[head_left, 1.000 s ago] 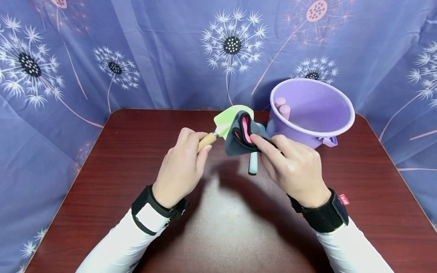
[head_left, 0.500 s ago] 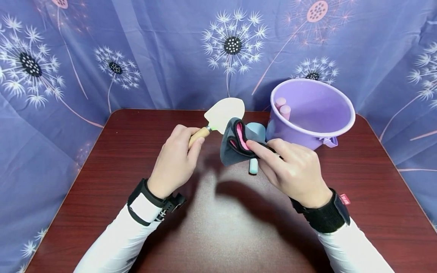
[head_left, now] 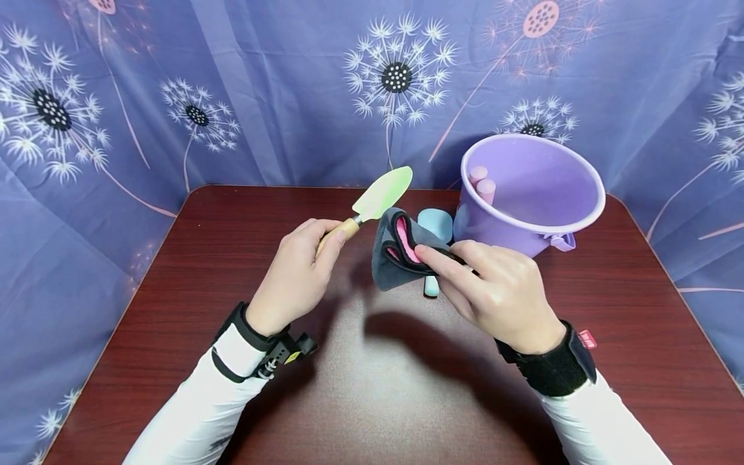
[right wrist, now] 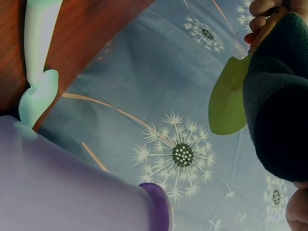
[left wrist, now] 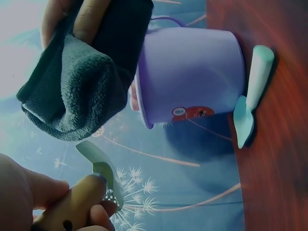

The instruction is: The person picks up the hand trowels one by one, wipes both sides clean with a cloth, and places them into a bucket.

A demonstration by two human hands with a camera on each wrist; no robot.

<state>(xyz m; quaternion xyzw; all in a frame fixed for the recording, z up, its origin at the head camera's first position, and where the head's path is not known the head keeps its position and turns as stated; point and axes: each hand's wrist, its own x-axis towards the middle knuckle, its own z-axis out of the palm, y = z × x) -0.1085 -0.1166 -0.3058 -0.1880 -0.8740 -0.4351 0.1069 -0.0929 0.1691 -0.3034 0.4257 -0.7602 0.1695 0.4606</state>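
A round purple plastic bucket stands near the far right corner of the dark red-brown wooden table. Two pale pink stick ends poke up inside it. A small light blue plastic trowel lies flat on the table just beside the bucket. Behind the far edge hangs a blue cloth with white dandelions.

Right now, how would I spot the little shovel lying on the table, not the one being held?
Find the purple bucket at the back right of the dark wooden table. Just left of its base, behind the grey cloth in the right hand, lies a small shovel. It is pale blue all over, while the one in the left hand is green with a wooden handle.
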